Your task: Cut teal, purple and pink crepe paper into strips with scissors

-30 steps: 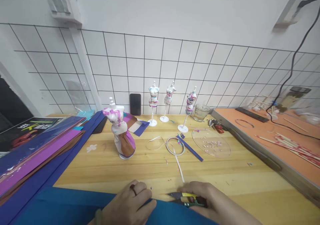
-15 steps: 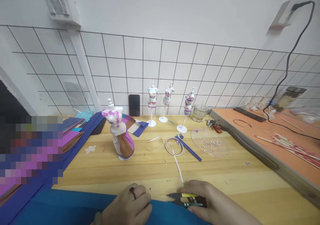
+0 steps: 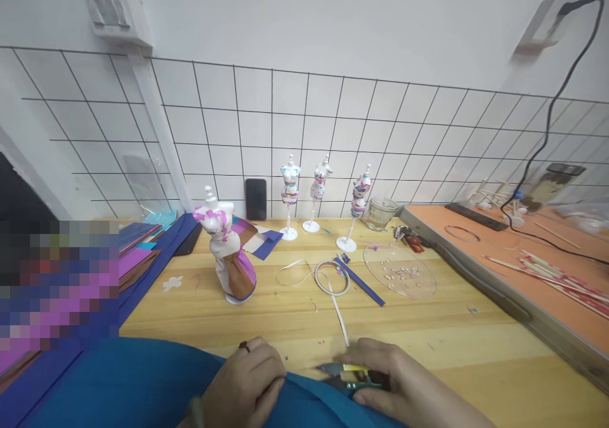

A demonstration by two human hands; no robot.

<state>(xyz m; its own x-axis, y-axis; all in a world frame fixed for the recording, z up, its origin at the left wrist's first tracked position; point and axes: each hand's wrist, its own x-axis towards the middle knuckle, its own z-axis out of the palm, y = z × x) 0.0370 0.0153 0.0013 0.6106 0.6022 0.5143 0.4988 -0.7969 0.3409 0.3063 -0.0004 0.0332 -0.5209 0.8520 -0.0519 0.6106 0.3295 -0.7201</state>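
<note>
Blue fabric [image 3: 143, 377] spreads along the near edge of the table. My left hand [image 3: 247, 380] is closed on its upper edge, thumb and fingers pinching the cloth. In my right hand [image 3: 394, 377] lies a pair of thread snips [image 3: 349, 376] with yellow and green on the handles, the dark blades pointing left over the fabric. A small mannequin [image 3: 228, 250] in a brown, purple and white skirt stands beyond my left hand. A white ribbon [image 3: 339, 317] runs from a roll of tape [image 3: 332, 278] toward my right hand.
Three bare mannequins [image 3: 290, 187] stand on stems near the wall, with a phone [image 3: 255, 200] leaning beside them. A clear round plate [image 3: 399, 272] holds small beads. Fabric pieces [image 3: 137, 260] are stacked at left. A glass jar [image 3: 380, 214] and an orange-topped surface [image 3: 537, 257] are at right.
My left hand has turned slightly and lifted the fabric's edge, which now bulges up and folds near the snips. My right hand, with the snips, has barely moved.
</note>
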